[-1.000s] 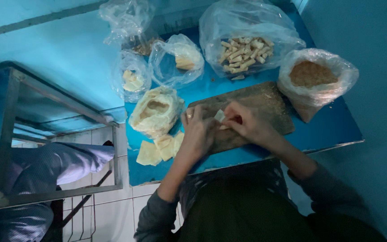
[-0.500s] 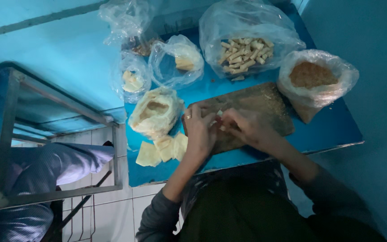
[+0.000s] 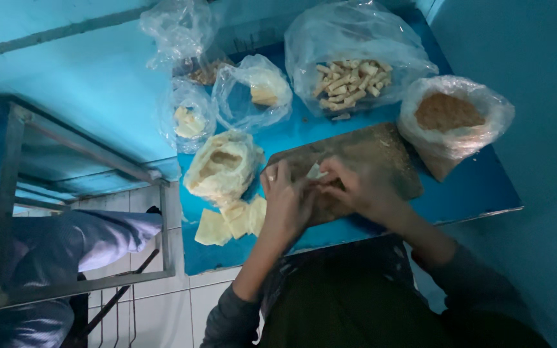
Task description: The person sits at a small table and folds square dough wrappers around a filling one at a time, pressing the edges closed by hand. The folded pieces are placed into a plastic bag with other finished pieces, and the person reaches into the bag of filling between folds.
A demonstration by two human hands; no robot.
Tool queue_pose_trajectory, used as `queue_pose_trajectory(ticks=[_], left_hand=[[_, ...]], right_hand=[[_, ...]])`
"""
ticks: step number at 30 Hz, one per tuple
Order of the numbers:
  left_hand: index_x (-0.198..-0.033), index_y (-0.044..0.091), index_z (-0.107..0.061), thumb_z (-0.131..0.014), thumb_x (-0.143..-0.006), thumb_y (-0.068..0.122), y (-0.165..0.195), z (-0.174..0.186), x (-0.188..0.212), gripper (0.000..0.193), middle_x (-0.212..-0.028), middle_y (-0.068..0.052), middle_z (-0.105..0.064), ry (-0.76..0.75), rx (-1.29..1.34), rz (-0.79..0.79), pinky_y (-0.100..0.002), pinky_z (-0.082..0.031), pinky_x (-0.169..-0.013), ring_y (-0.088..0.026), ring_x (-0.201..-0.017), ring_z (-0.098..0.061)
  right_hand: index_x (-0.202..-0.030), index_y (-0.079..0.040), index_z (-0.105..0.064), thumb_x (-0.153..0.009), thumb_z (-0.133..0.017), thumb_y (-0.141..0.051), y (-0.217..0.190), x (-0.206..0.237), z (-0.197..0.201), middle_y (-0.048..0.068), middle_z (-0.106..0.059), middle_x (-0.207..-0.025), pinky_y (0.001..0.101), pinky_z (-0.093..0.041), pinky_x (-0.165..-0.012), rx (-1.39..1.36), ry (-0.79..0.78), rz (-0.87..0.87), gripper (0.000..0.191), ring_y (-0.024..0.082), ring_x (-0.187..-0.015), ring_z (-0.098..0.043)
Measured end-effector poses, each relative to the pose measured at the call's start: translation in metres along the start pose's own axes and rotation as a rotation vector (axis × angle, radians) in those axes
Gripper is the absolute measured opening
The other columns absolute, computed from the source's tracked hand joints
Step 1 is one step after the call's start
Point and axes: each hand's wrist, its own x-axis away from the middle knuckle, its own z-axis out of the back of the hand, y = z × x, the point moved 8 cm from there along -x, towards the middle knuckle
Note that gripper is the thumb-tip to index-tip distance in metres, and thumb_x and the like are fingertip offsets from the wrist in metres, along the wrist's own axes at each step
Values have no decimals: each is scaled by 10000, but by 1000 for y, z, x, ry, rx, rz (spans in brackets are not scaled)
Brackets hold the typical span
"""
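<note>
Pale, thin dough wrapper (image 3: 316, 172) sits pinched between my left hand (image 3: 286, 201) and right hand (image 3: 356, 190), both curled tight together over the wooden board (image 3: 381, 154). It looks soft, light and easy to tear, so I judge the edges are best held with fingertips only. At nine o'clock from my hands, loose wrappers (image 3: 230, 219) lie on the blue table (image 3: 472, 187) beside an open bag of them (image 3: 220, 166). At twelve o'clock a clear bag holds finished rolls (image 3: 349, 80); at two o'clock another holds brown filling (image 3: 449, 111).
</note>
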Motion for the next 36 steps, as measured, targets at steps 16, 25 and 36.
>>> queue_pose_trajectory(ticks=[16, 25, 36], left_hand=[[-1011, 99, -719, -710, -814, 83, 16, 20, 33, 198, -1410, -169, -524, 200, -178, 75, -648, -272, -1144, -383, -1230, -489], [-1161, 136, -753, -674, -842, 57, 30, -6, 38, 338, -1435, -171, -488, 114, -212, 5, -679, -227, -1190, -386, -1297, -453], [-1155, 67, -746, -641, -829, 5, 33, -9, 40, 348, -1453, -188, -483, 111, -220, -1, -706, -238, -1196, -369, -1297, -465]], right_hand=[[-1108, -94, -599, -873, -752, -172, -11, -4, 10, 73, -747, -1003, 376, -565, -747, -90, 7, 15, 291, 247, -920, -747], [-1043, -152, -656, -869, -754, -280, 13, -17, -7, 26, -753, -857, 392, -546, -708, -41, -151, -163, 237, 218, -820, -729], [-1069, -109, -650, -847, -772, -228, 10, -27, -2, 75, -732, -869, 393, -547, -715, -45, -180, -48, 279, 236, -829, -725]])
